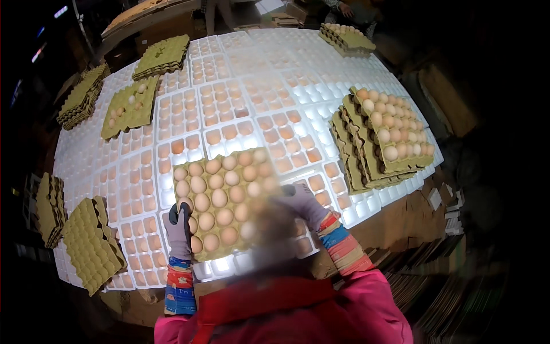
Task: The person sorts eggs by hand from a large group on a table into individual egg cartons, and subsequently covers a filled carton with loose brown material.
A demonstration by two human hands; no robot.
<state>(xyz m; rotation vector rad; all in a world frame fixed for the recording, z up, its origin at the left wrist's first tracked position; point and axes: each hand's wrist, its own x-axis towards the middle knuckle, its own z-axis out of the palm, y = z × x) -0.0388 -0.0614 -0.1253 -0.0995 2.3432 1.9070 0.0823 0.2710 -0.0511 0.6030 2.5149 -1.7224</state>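
Note:
A yellow-green pulp egg tray full of pale and brown eggs lies tilted between my hands, over white compartment trays near the table's front edge. My left hand, in a grey glove with dark fingertips, is closed on the tray's left edge. At the right edge, my right hand grips the tray in a matching glove; its fingertips are partly blurred. A dark smear hides the tray's lower right corner and some eggs there. Many eggs sit in the lit white compartments around and beyond the tray.
Stacked egg trays with eggs stand at the right; another stack is at the far right. Empty pulp trays lie at the left, with more stacks at the far left. Cardboard lies beyond the near right edge. People are partly visible behind the table.

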